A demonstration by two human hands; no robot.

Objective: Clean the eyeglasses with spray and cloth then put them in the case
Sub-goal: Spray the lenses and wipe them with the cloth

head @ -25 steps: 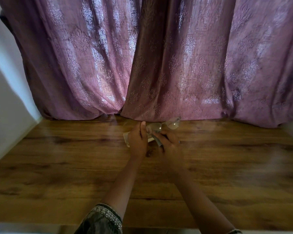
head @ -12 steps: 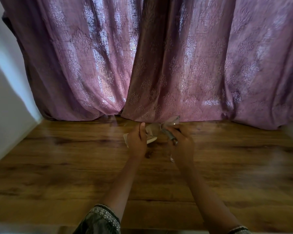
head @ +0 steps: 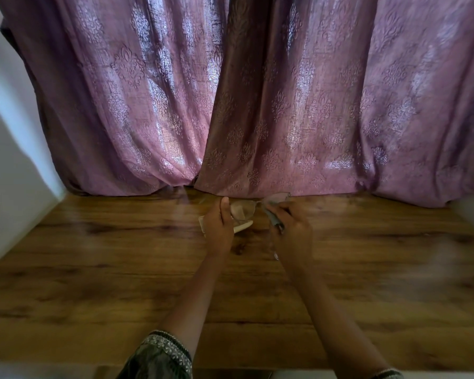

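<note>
Eyeglasses (head: 253, 205) held crosswise between both hands, right end tilted up.

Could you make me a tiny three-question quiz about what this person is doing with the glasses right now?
1. True or false: the eyeglasses are lying flat on the wooden table.
2. Which hand grips the grey cloth? A) left hand B) right hand C) neither
3. What hangs behind the table?

Key
1. False: both hands hold them above the table.
2. B: the right hand works the cloth at one lens while the left steadies the frame.
3. A purple patterned curtain.
</note>
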